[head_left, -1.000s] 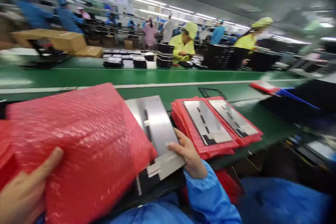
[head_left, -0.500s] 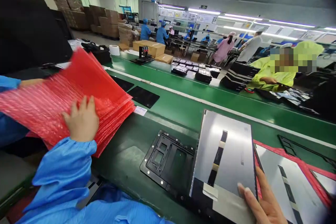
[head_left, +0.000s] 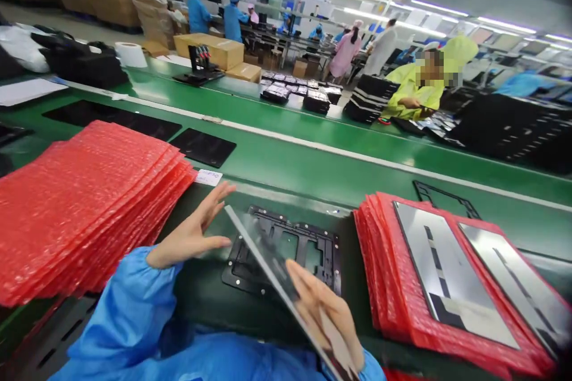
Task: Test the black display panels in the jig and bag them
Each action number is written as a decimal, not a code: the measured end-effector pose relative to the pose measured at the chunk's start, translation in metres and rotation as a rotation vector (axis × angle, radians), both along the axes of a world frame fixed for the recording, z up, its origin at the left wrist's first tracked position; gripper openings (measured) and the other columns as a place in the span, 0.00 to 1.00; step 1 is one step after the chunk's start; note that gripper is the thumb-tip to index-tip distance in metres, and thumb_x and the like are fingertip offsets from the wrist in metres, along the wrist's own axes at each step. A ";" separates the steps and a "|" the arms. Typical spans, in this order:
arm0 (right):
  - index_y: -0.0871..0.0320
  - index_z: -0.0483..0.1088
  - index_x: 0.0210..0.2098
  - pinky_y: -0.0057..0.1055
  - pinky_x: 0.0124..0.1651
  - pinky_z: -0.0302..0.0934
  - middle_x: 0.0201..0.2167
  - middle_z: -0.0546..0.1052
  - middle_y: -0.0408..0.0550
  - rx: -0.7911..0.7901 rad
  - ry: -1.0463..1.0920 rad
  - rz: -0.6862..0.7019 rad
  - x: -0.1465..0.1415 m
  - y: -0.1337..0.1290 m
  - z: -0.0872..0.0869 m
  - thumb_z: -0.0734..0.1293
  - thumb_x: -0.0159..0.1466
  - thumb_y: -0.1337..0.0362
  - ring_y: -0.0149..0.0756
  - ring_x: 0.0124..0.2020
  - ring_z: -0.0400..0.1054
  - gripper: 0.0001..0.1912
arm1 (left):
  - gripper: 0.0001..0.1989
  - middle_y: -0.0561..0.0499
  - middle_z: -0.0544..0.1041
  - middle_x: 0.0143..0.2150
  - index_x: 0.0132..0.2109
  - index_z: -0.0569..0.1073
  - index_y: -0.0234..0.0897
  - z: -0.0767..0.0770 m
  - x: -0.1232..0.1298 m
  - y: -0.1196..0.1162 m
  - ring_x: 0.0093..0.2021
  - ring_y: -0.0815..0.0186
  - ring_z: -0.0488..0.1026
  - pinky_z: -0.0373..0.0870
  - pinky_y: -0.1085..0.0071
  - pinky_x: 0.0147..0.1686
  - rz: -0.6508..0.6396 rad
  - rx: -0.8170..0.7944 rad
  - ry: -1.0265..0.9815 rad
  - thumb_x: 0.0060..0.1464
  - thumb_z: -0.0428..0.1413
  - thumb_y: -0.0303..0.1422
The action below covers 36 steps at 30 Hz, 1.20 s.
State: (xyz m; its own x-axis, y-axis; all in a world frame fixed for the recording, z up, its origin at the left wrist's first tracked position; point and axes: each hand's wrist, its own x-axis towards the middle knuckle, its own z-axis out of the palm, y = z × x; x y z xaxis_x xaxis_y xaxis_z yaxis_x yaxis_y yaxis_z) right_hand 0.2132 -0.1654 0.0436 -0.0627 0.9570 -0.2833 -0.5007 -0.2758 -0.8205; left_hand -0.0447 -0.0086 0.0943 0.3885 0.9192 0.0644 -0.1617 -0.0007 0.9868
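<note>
My right hand (head_left: 328, 309) grips a thin display panel (head_left: 263, 262), tilted nearly on edge, its glossy face reflecting the fingers. Close to the panel's upper end, my left hand (head_left: 196, 232) is open with fingers spread, apart from the panel. Behind the panel a black frame fixture (head_left: 330, 256) with cut-outs and small round studs lies flat on the green bench; the panel partly hides it. A stack of red bubble-wrap bags (head_left: 102, 190) stands left of my left hand. To the right, two silver-backed panels (head_left: 447, 268) rest on another pile of red bags (head_left: 379, 274).
Black flat panels (head_left: 205, 146) lie beyond the left stack, beside a small paper label (head_left: 208, 177). A thin black frame (head_left: 442, 196) lies past the right pile. A white strip (head_left: 308, 144) runs along the green bench. Across it, a person in yellow (head_left: 415, 89) works near stacked black trays (head_left: 369, 98).
My left hand has let go of the red bags and moved right, toward the panel. The panel in my right hand has turned from face-on to nearly edge-on. The view has shifted right.
</note>
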 end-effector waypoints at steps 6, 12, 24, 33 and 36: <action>0.60 0.68 0.57 0.25 0.16 0.57 0.38 0.79 0.58 -0.142 0.315 0.383 -0.001 0.001 -0.016 0.53 0.59 0.29 0.35 0.20 0.71 0.46 | 0.16 0.42 0.80 0.36 0.37 0.80 0.36 -0.037 0.003 0.015 0.40 0.49 0.77 0.75 0.59 0.38 -0.210 -0.280 0.034 0.37 0.70 0.34; 0.62 0.73 0.51 0.40 0.35 0.71 0.38 0.79 0.59 -0.138 -0.274 -0.247 0.032 0.004 -0.021 0.40 0.57 0.26 0.48 0.35 0.75 0.54 | 0.21 0.48 0.80 0.35 0.42 0.79 0.35 -0.045 0.034 0.003 0.36 0.57 0.76 0.73 0.67 0.36 -0.074 -0.371 0.159 0.50 0.62 0.48; 0.56 0.62 0.64 0.46 0.59 0.59 0.54 0.74 0.53 -0.113 -1.139 -0.497 0.047 -0.002 -0.050 0.67 0.62 0.48 0.49 0.55 0.68 0.35 | 0.26 0.49 0.75 0.37 0.59 0.70 0.38 -0.085 0.049 -0.002 0.36 0.62 0.71 0.67 0.69 0.42 -0.022 -0.089 0.322 0.53 0.60 0.37; 0.54 0.61 0.64 0.45 0.56 0.61 0.53 0.75 0.52 -0.133 -1.199 -0.459 0.047 0.002 -0.051 0.67 0.61 0.47 0.50 0.53 0.70 0.36 | 0.18 0.49 0.70 0.41 0.51 0.75 0.39 -0.100 0.044 0.000 0.28 0.68 0.63 0.65 0.70 0.35 0.025 0.147 0.483 0.53 0.59 0.34; 0.55 0.60 0.65 0.44 0.57 0.60 0.54 0.74 0.53 -0.135 -1.188 -0.463 0.046 0.003 -0.050 0.67 0.61 0.46 0.50 0.54 0.69 0.37 | 0.18 0.49 0.70 0.41 0.52 0.74 0.38 -0.103 0.044 0.000 0.29 0.67 0.65 0.65 0.70 0.37 0.017 0.174 0.507 0.53 0.59 0.34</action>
